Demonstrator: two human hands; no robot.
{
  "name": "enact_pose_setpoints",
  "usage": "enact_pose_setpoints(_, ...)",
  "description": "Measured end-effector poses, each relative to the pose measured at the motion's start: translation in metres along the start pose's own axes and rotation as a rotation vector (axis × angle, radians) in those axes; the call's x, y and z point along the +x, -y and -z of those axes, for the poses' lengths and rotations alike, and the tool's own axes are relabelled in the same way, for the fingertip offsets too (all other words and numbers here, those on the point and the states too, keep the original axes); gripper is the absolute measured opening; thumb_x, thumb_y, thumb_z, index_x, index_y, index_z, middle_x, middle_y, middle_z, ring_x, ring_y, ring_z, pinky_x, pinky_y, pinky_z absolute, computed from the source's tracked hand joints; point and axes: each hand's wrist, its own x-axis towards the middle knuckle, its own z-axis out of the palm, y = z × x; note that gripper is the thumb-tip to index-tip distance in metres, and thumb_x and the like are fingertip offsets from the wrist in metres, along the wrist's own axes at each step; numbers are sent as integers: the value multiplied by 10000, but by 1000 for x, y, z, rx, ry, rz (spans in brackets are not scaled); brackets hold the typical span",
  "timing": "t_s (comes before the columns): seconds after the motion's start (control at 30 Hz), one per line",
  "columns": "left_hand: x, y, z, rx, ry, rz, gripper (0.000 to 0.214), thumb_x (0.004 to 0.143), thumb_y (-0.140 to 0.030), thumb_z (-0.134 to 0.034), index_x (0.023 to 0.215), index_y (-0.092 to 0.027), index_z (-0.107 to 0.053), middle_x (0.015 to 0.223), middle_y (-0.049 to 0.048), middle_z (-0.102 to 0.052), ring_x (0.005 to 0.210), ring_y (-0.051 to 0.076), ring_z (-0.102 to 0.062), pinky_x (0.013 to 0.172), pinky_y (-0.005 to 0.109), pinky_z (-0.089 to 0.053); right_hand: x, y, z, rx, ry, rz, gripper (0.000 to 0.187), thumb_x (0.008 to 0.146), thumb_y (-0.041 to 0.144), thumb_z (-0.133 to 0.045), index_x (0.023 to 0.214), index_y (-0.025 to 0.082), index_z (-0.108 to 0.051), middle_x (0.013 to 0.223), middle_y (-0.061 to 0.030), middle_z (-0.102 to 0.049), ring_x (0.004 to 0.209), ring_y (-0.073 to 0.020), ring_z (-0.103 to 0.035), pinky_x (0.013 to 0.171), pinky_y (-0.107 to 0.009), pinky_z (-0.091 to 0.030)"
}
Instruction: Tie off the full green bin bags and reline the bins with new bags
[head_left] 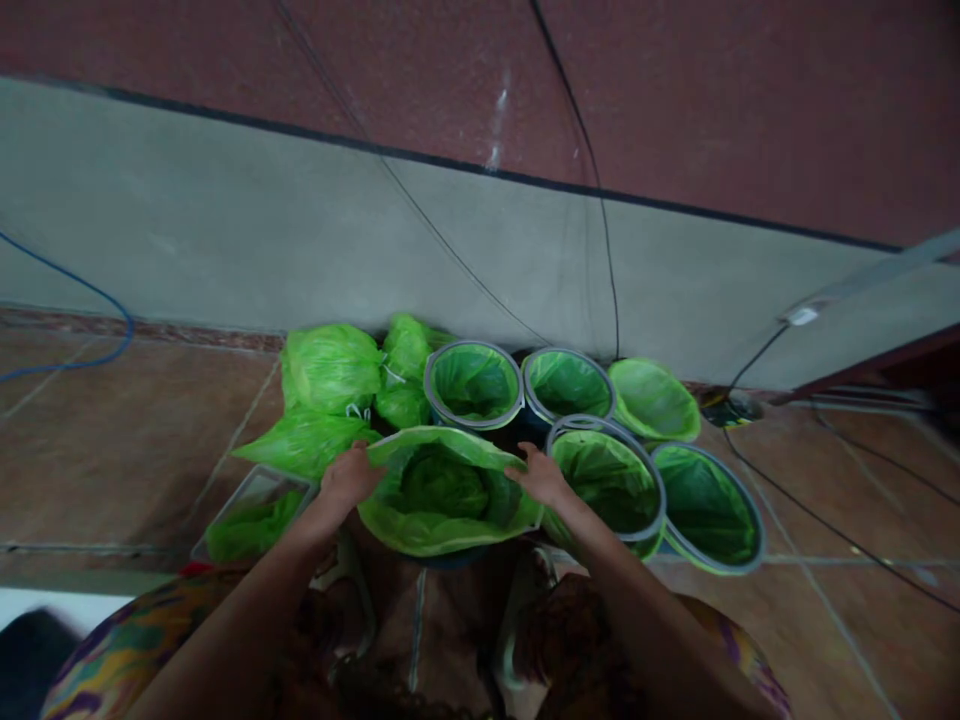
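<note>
A green plastic bag liner (442,490) hangs open over a small bin right in front of me. My left hand (349,478) grips the bag's left rim, fingers curled over the edge. On the bag's right rim, the fingers of my right hand (541,476) are closed on the plastic. Both hands pull the mouth of the bag wide. The bin under the bag is mostly hidden.
Several round bins lined with green bags (474,384) (609,478) (711,508) stand to the right by the grey wall. Tied green bags (330,368) lie at the left, beside a clear tray (251,515). Black cables (810,510) cross the tiled floor.
</note>
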Motion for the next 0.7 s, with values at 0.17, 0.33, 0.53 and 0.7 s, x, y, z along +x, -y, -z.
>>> enact_pose_setpoints(0.17,1,-5,-2,45,-27,-64,279,839,-214,-441,1022,-115,-626,1004,161,-698,954,265,-663,753,290,-478,-1,15,-11,236,46,124,196,810,267,-509,699,165,-634,658,-13,-605,650,-142,-541,609,-244,-377)
enact_pose_setpoints(0.33,2,-10,0,-37,-105,-121,281,875,-257,-405,900,-150,-663,891,117,-707,841,224,-660,696,266,-446,-15,35,-2,656,45,344,251,768,406,-551,646,187,-557,588,32,-519,587,-113,-461,571,-225,-367)
enact_pose_setpoints(0.53,6,-8,4,-234,-278,-81,333,905,-327,-379,965,-167,-665,887,90,-715,788,203,-658,663,253,-422,-16,15,18,487,25,147,233,771,375,-538,636,189,-575,543,10,-529,556,-132,-478,548,-246,-373)
enact_pose_setpoints(0.7,9,-7,-5,-190,-154,-80,395,878,-383,-442,1149,-131,-581,1006,131,-704,923,244,-662,733,274,-449,-13,10,25,17,-28,34,158,813,251,-517,779,174,-651,774,-73,-661,764,-193,-593,686,-287,-416)
